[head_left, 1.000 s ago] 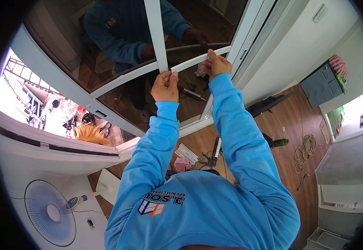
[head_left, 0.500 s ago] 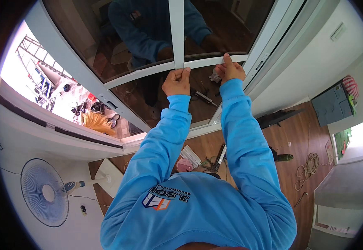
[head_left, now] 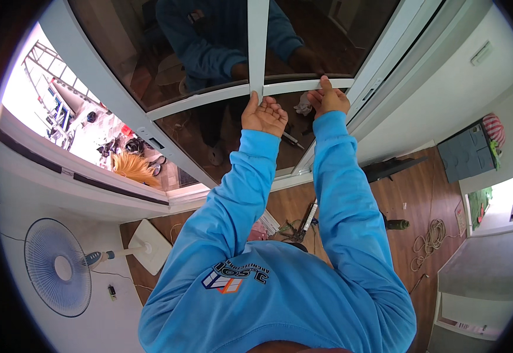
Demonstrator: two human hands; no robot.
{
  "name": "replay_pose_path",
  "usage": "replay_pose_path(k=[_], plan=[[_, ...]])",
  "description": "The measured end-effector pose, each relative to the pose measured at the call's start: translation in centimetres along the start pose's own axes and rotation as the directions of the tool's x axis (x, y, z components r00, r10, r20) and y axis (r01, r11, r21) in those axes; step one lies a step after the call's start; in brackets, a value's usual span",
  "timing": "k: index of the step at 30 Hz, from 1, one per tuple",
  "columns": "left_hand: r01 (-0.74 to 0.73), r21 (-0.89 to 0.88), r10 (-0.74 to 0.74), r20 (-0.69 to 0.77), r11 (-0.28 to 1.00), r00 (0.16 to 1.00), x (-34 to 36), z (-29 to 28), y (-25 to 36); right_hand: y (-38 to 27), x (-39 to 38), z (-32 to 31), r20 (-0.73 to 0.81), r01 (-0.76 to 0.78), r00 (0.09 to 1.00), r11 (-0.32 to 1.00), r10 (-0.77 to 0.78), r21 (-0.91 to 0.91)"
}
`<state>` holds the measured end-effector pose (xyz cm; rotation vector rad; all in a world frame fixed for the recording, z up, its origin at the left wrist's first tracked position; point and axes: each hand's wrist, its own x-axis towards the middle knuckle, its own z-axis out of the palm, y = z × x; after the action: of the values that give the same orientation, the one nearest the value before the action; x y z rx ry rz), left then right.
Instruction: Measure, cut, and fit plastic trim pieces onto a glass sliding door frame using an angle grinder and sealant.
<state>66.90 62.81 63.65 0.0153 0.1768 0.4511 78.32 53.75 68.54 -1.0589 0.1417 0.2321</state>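
Note:
A white-framed door [head_left: 168, 106] with dark glass panes fills the top. My left hand [head_left: 263, 115] is turned palm up just below the junction of the vertical bar [head_left: 257, 41] and crossbar, thumb touching the frame, fingers loosely curled and apart, holding nothing. My right hand [head_left: 330, 100] grips a thin white strip [head_left: 294, 85] along the crossbar toward the door's right side, fingertips on it. Both arms are in blue sleeves.
Outside the opening at left are a metal rack and an orange broom-like heap [head_left: 133, 167]. A standing fan [head_left: 62, 267] is at lower left. Tools [head_left: 308, 217], a coiled rope [head_left: 430, 241] and a dark flat panel lie low. A grey drawer unit [head_left: 465, 150] stands right.
The strip's left end has moved up to line up with the crossbar. My left hand has let go and turned palm up. The whole view has shifted somewhat.

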Motion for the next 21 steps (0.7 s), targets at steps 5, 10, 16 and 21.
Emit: replay_pose_path(k=[5, 10, 16, 21], plan=[[-0.071, 0.032, 0.071, -0.016, 0.997, 0.997, 0.6, 0.4, -0.5, -0.4, 0.2, 0.1, -0.005, -0.019, 1.0, 1.0, 0.019, -0.003], [-0.133, 0.061, 0.136, -0.061, 0.989, 0.989, 1.0, 1.0, -1.3, -0.1, 0.5, 0.1, -0.024, -0.016, 1.0, 1.0, 0.016, 0.003], [-0.222, 0.124, 0.236, -0.103, 0.967, 0.966, 0.5, 0.9, -2.4, -0.1, -0.2, 0.4, -0.019, -0.005, 1.0, 1.0, 0.005, -0.011], [-0.206, 0.114, 0.215, -0.072, 0.972, 0.974, 0.5, 1.5, -2.7, -0.5, 0.1, 0.1, -0.045, 0.015, 0.999, 1.0, -0.014, 0.019]])
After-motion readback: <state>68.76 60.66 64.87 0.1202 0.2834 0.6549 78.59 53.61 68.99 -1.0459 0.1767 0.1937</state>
